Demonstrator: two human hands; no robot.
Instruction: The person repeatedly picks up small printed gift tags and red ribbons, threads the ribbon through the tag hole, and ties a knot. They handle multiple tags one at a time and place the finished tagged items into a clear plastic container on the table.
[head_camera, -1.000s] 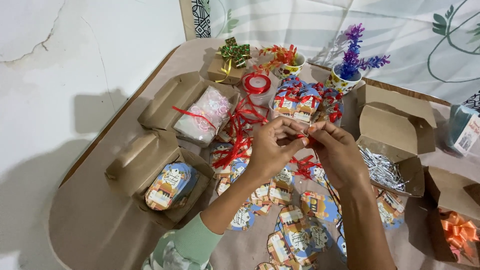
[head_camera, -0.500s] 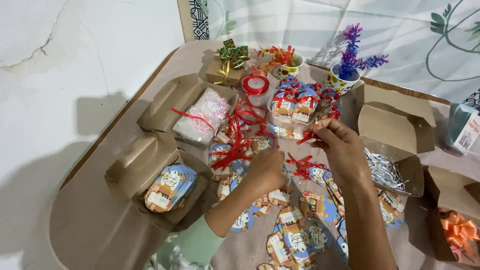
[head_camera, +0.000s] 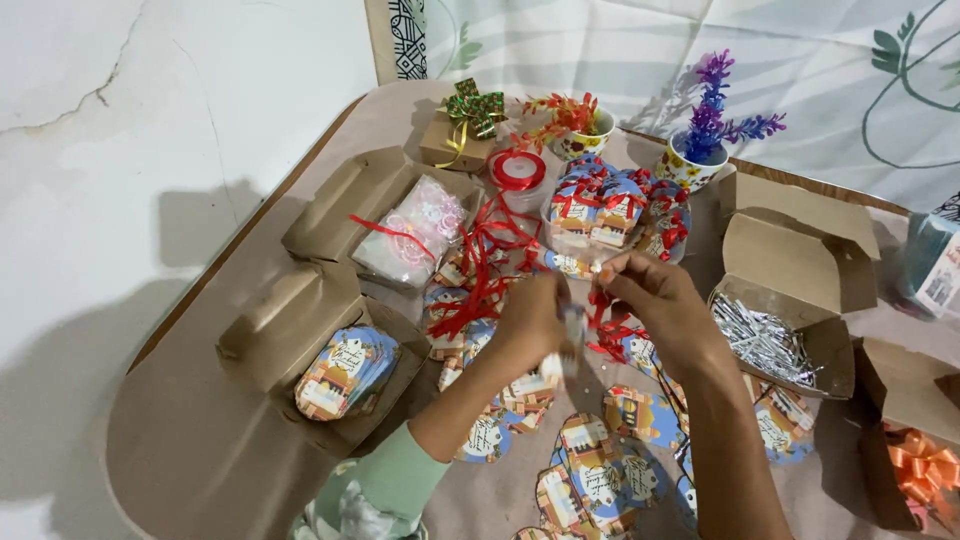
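Left hand (head_camera: 535, 320): raised over the table's middle, fingers closed around a small pale object (head_camera: 573, 335); blur prevents telling what kind of object it is.
Right hand (head_camera: 660, 305): just beside the left, fingertips pinching a short piece of red ribbon (head_camera: 600, 300) that hangs between the two hands.
Ribbon location: above the scattered printed card tags (head_camera: 590, 470), near the table (head_camera: 200, 450) centre.
Ribbon spool (head_camera: 517, 170): red, upright, beyond the hands, with loose red strands (head_camera: 480, 260) trailing toward them.
Finished tags (head_camera: 610, 200): a heap with red bows, behind the hands.
Left boxes: one open cardboard box (head_camera: 300, 340) holds a stack of tags; another (head_camera: 350, 210) holds a clear packet.
Right box (head_camera: 790, 290): open, holding silvery strips (head_camera: 765, 340).
Far edge: small wrapped gift box (head_camera: 450, 140) with a bow, two cups with artificial flowers (head_camera: 700, 140).
Lower right: orange bow (head_camera: 920, 470) in a box.
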